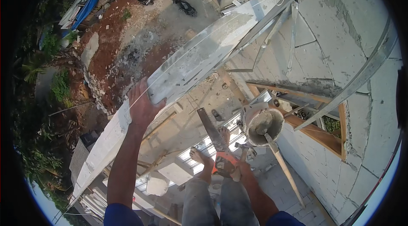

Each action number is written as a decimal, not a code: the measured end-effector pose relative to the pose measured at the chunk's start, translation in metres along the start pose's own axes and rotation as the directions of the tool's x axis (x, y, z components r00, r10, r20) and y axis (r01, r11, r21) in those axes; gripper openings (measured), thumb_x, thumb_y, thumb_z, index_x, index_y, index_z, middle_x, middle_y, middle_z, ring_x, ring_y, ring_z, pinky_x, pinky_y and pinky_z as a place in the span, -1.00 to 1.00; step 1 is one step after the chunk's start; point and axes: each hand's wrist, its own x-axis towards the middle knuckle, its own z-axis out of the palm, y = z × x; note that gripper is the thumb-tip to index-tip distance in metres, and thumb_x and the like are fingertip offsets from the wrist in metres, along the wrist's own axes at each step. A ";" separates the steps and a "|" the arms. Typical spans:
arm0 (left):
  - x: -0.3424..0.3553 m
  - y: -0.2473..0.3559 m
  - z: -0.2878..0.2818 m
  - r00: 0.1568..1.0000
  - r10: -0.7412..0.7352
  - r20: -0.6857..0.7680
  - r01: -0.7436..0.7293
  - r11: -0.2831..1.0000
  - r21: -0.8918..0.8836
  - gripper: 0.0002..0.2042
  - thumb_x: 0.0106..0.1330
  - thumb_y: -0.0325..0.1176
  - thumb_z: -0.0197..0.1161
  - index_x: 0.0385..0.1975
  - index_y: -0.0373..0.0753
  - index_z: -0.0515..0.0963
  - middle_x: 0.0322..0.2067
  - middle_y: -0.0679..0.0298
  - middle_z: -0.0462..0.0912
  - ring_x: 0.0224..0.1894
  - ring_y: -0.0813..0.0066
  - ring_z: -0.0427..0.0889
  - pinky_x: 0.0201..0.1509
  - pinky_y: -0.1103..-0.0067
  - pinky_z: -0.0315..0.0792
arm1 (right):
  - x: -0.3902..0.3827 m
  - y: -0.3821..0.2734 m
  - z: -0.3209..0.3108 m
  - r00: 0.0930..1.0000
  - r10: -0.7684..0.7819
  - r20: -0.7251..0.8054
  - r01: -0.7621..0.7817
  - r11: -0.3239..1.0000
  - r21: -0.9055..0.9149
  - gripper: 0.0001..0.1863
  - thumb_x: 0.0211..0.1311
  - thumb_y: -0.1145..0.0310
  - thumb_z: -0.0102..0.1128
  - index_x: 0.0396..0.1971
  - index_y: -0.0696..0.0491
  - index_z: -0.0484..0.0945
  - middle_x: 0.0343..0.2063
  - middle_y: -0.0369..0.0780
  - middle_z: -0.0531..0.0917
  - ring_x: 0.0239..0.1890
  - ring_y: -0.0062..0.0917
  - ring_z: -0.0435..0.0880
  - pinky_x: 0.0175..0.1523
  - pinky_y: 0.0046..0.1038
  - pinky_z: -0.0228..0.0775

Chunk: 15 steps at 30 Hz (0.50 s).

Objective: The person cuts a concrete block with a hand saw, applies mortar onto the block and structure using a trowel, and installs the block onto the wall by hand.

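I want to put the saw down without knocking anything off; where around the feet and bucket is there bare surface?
Bare grey floor shows right of the right hand with the saw, between the wooden handle and the block wall. It is crowded by the mortar bucket and bare feet. The left hand grips the long white block overhead.

The left hand's fingers curl out of sight behind the long white mortar-smeared block; the right hand is partly hidden by the orange-handled hand saw.
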 end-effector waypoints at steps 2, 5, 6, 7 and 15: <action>-0.008 0.020 0.006 1.000 -0.004 0.010 0.005 0.998 -0.069 -0.09 -0.17 -0.09 0.50 0.22 -0.32 0.20 0.07 0.00 0.37 0.14 0.02 0.34 0.29 0.22 0.15 | -0.007 -0.014 0.004 0.991 0.041 -0.125 -0.044 0.999 -0.024 -0.77 0.03 0.49 0.10 -0.25 0.15 0.42 -0.43 -0.14 0.49 -0.50 -0.35 0.59 -0.52 -0.18 0.54; -0.006 0.016 0.001 0.994 0.084 -0.068 -0.086 0.996 -0.035 -0.06 -0.19 -0.06 0.51 0.21 -0.36 0.20 0.06 0.00 0.38 0.12 0.03 0.36 0.26 0.21 0.17 | -0.015 -0.029 0.011 0.997 -0.001 -0.075 -0.006 0.996 -0.088 -0.77 -0.04 0.50 0.15 -0.33 0.26 0.50 -0.40 -0.10 0.55 -0.48 -0.33 0.60 -0.41 -0.28 0.52; -0.007 0.017 0.001 0.995 0.070 -0.067 -0.072 0.997 -0.041 -0.06 -0.19 -0.06 0.51 0.21 -0.36 0.20 0.06 0.00 0.38 0.12 0.03 0.36 0.26 0.21 0.17 | -0.016 -0.033 0.014 0.997 -0.002 -0.081 -0.007 0.995 -0.102 -0.77 -0.04 0.50 0.15 -0.33 0.26 0.50 -0.40 -0.10 0.55 -0.48 -0.33 0.60 -0.41 -0.28 0.52; -0.007 0.017 0.000 0.996 0.069 -0.056 -0.071 0.997 -0.029 -0.08 -0.18 -0.09 0.50 0.21 -0.37 0.20 0.05 -0.04 0.39 0.13 0.01 0.36 0.27 0.20 0.17 | -0.016 -0.035 0.017 0.998 0.008 -0.067 -0.015 0.995 -0.096 -0.78 -0.01 0.51 0.12 -0.30 0.22 0.46 -0.43 -0.13 0.51 -0.52 -0.36 0.56 -0.47 -0.23 0.51; -0.005 0.014 -0.004 0.998 0.057 -0.031 -0.059 0.996 -0.069 -0.09 -0.16 -0.10 0.50 0.20 -0.37 0.20 0.07 -0.03 0.37 0.13 0.03 0.35 0.27 0.19 0.17 | -0.015 -0.045 0.038 1.000 0.006 -0.017 -0.008 0.993 -0.122 -0.84 -0.01 0.50 0.13 -0.40 0.22 0.45 -0.52 -0.14 0.49 -0.57 -0.39 0.54 -0.52 -0.21 0.48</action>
